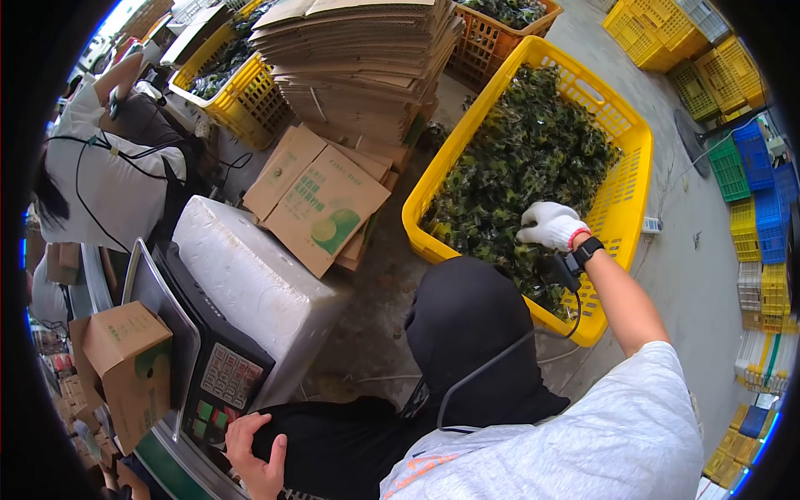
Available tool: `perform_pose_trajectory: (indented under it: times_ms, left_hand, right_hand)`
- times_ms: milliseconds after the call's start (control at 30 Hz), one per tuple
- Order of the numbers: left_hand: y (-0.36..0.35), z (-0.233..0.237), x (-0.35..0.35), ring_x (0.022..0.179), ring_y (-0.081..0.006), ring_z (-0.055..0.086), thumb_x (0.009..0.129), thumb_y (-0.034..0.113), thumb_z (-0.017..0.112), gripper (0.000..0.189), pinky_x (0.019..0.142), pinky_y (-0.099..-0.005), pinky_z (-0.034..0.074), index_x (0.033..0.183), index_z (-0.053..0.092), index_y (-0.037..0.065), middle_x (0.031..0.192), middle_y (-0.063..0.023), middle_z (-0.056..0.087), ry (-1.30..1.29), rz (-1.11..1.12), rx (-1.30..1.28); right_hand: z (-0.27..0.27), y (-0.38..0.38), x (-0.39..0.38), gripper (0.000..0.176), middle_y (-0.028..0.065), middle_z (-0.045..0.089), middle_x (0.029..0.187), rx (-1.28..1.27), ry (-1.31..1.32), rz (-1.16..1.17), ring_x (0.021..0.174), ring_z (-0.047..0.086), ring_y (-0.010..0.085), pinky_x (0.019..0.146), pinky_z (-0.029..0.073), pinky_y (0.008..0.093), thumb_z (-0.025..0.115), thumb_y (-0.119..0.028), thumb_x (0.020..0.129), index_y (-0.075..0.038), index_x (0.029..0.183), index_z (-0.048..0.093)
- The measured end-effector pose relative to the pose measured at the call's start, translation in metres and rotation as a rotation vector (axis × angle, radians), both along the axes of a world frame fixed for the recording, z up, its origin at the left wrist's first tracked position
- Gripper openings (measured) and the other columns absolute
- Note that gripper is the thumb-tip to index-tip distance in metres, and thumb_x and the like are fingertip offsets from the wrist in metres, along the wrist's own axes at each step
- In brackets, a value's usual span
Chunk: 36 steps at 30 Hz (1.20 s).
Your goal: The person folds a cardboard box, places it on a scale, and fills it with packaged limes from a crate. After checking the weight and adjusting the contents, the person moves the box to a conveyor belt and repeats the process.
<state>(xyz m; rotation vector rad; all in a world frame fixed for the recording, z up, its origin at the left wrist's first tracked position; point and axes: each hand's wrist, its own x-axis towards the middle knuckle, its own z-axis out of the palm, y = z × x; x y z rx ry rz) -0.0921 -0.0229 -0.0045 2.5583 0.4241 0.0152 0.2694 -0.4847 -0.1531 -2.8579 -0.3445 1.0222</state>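
Note:
My right hand (552, 226), in a white glove, reaches into a large yellow crate (636, 158). Its fingers curl down against a heap of small dark green pieces in shiny clear wrapping (525, 142); what lies under the fingertips is hidden. My left hand (257, 457) is bare, with fingers apart and nothing in it, beside my leg and just in front of the scale's keypad (232, 373). On the scale's metal tray (187, 342) stands an open-flapped cardboard box (133, 387) printed with green fruit.
A white foam block (250, 258) stands beside the scale. Flattened cartons (321, 200) lean below a tall cardboard stack (358, 58). Another yellow crate (250, 104) and an orange crate (500, 42) stand behind. A person (117, 179) sits at left. Stacked crates (754, 217) line the right.

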Motion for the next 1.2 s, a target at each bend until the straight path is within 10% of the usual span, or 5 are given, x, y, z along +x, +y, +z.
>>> perform_pose_trajectory:
  times_ms: [267, 433, 700, 1067, 1200]
  left_hand:
    - [-0.001, 0.000, 0.004, 0.103, -0.0325, 0.062, 0.081, 0.023, 0.077, 0.033, 0.095, -0.0403, 0.046, 0.105, 0.069, 0.001, 0.105, -0.0141, 0.069, -0.001, 0.009, -0.011]
    - [-0.002, 0.000, 0.004, 0.103, -0.0322, 0.063, 0.081, 0.023, 0.077, 0.033, 0.095, -0.0401, 0.047, 0.105, 0.069, 0.001, 0.105, -0.0139, 0.069, -0.004, 0.017, -0.021]
    - [-0.001, 0.002, 0.005, 0.102, -0.0323, 0.063, 0.081, 0.020, 0.077, 0.031, 0.095, -0.0400, 0.047, 0.104, 0.068, 0.001, 0.104, -0.0134, 0.069, -0.019, 0.013, -0.019]
    - [0.007, -0.006, -0.005, 0.101, -0.0333, 0.063, 0.077, 0.017, 0.077, 0.032, 0.094, -0.0414, 0.046, 0.103, 0.069, 0.002, 0.102, -0.0136, 0.069, -0.034, 0.021, -0.002]
    - [0.005, -0.004, -0.001, 0.100, -0.0340, 0.063, 0.072, 0.015, 0.079, 0.034, 0.094, -0.0422, 0.045, 0.103, 0.069, 0.003, 0.101, -0.0140, 0.069, -0.046, 0.024, -0.003]
  right_hand:
    - [-0.013, -0.002, 0.010, 0.067, 0.0200, 0.066, 0.129, 0.065, -0.197, -0.334, 0.118, 0.064, 0.0339, 0.099, 0.051, 0.0435, 0.070, -0.052, 0.082, -0.005, 0.129, 0.064]
    - [-0.059, 0.008, 0.020, 0.067, 0.0190, 0.065, 0.127, -0.255, -0.315, -0.086, 0.118, 0.062, 0.0379, 0.098, 0.052, 0.0468, 0.067, -0.035, 0.091, -0.015, 0.150, 0.042]
    - [-0.050, -0.008, 0.022, 0.028, 0.0181, 0.067, 0.114, -0.005, -0.270, -0.093, 0.109, 0.064, 0.0381, 0.095, 0.051, 0.0471, 0.071, -0.032, 0.090, -0.013, 0.110, 0.070]
    - [-0.007, 0.008, 0.013, 0.070, 0.0192, 0.068, 0.125, 0.034, 0.123, -0.292, 0.117, 0.064, 0.0357, 0.101, 0.049, 0.0454, 0.065, -0.063, 0.083, -0.011, 0.130, 0.062]
    - [-0.028, 0.013, 0.001, 0.057, 0.0183, 0.067, 0.123, -0.051, -0.124, 0.044, 0.116, 0.061, 0.0375, 0.098, 0.050, 0.0471, 0.065, -0.055, 0.085, -0.013, 0.125, 0.065]
